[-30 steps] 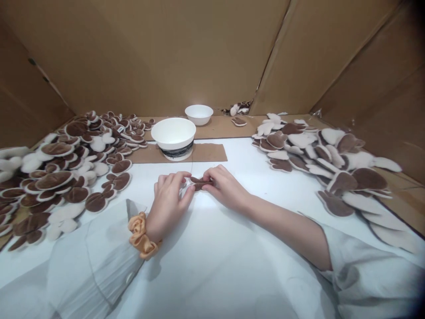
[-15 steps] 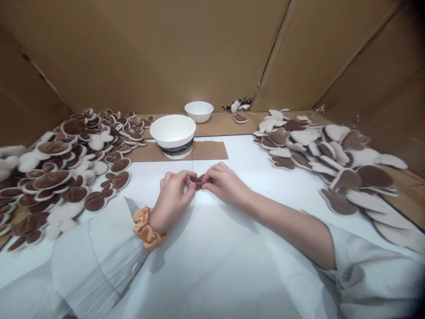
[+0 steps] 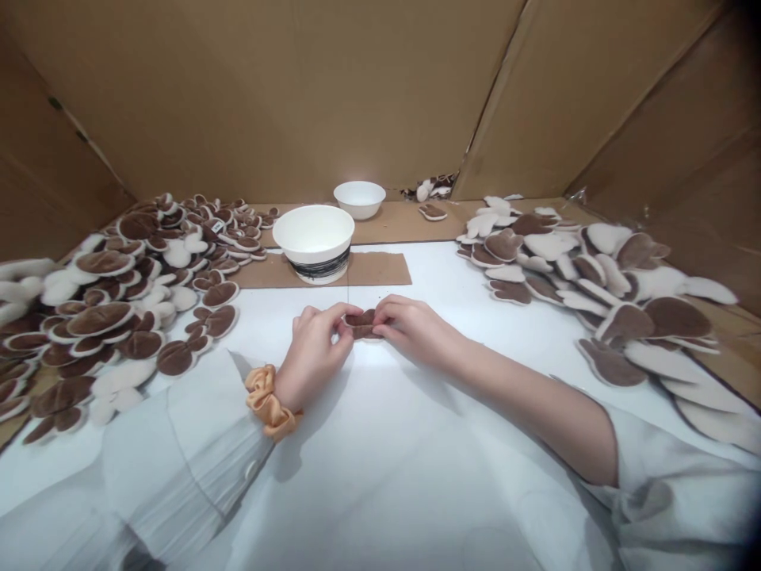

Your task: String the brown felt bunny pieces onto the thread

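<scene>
A small brown plush piece [image 3: 361, 323] lies pinched between both my hands just above the white table top [image 3: 380, 444]. My left hand [image 3: 315, 349] grips its left end with thumb and fingertips closed; an orange scrunchie sits on that wrist. My right hand [image 3: 410, 327] pinches the right end, fingers curled over it. Most of the piece is hidden by my fingers.
A heap of brown-and-cream plush pieces [image 3: 112, 301] covers the left side, and a heap of larger ones [image 3: 594, 277] lies on the right. A white paper bowl [image 3: 313, 242] stands on a cardboard strip behind my hands, a smaller bowl [image 3: 359, 198] further back. Cardboard walls surround the table.
Both hands have shifted slightly right and away from me with the brown piece still pinched between them. The left fingers have closed in tighter on its end.
</scene>
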A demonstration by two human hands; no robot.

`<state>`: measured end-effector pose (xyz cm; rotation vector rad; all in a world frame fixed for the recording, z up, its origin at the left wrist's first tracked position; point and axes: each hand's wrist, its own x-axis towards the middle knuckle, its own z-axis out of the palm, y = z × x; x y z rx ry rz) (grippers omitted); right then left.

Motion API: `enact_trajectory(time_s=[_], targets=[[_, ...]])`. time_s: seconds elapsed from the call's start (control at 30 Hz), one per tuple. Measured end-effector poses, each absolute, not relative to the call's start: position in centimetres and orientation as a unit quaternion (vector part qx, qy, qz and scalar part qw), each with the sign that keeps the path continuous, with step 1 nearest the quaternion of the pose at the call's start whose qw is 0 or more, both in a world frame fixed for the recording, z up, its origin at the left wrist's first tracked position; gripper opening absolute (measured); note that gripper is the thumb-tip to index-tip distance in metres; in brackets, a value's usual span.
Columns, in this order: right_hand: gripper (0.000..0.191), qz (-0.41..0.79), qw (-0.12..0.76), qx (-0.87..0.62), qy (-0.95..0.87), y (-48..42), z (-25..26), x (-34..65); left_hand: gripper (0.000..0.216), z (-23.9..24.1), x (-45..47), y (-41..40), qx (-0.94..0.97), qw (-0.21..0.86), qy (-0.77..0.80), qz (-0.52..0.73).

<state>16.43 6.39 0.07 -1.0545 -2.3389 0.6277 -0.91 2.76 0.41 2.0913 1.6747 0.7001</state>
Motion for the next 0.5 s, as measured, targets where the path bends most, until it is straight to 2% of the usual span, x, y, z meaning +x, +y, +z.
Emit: enact_trajectory(time_s=[0.13,0.5], targets=[[0.012,0.224,0.242,-0.378,-0.865,6.5,0.0,16.6,0.031,0.3,-0.8,2.9,0.743,0.181,0.596,0.246],[0.012,0.291,0.268,-0.401,-0.826,6.7,0.4,16.6,0.014,0.2,-0.7,4.1,0.748,0.155,0.596,0.246]])
